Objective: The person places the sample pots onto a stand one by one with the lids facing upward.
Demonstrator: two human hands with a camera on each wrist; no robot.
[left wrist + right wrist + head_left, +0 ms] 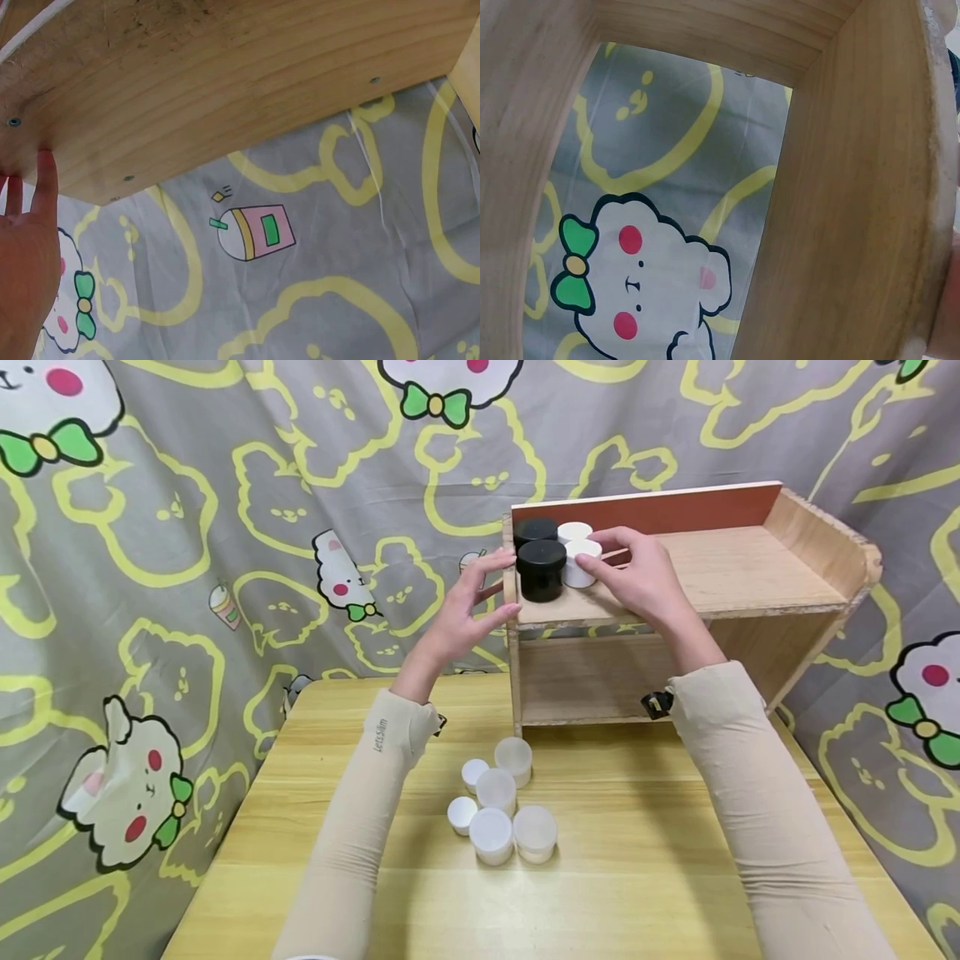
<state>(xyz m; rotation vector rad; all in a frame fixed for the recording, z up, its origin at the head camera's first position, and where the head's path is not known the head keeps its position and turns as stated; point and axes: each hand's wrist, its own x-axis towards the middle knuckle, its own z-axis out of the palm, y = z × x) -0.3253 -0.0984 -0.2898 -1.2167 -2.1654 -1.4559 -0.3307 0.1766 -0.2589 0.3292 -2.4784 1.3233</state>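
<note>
On the wooden shelf's top board (720, 568), at its left end, two black jars stand one behind the other, the front black jar (542, 578) and the rear black jar (534, 529). Right beside them are a front white jar (579, 570) and a rear white jar (574, 531). My right hand (643, 575) pinches the front white jar between thumb and fingers, close against the front black jar. With extended fingers, my left hand (459, 617) touches the shelf's left side panel; the left wrist view shows its fingertips on that panel (225, 90).
Below the shelf, several translucent tubs (497, 791) and two small white-lidded jars (462, 815) stand grouped on the wooden table (615, 877). The shelf has a lower compartment (592, 677) and a raised right side (825, 539). A patterned curtain (285, 493) hangs behind.
</note>
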